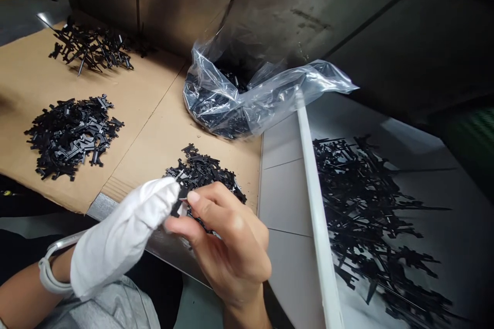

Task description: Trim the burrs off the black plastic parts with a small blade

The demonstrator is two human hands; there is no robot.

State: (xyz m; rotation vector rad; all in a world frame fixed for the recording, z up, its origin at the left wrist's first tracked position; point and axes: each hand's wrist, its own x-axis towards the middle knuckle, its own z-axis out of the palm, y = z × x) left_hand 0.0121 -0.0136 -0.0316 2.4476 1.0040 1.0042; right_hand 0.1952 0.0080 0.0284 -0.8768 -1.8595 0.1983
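Note:
My left hand (127,231) wears a white glove and its fingertips are closed in a pinch. My right hand (227,241) is bare, with thumb and forefinger pinched against the gloved fingertips. Between them is a small black plastic part (178,207), mostly hidden by the fingers. Both hands hover just in front of a small pile of black plastic parts (204,172) on the brown cardboard sheet (154,133).
Two more piles of black parts lie on the cardboard, one at left (71,133) and one at far left back (90,49). A clear plastic bag (247,97) holds more parts. A white bin (320,226) at right contains tangled black plastic sprues (370,216).

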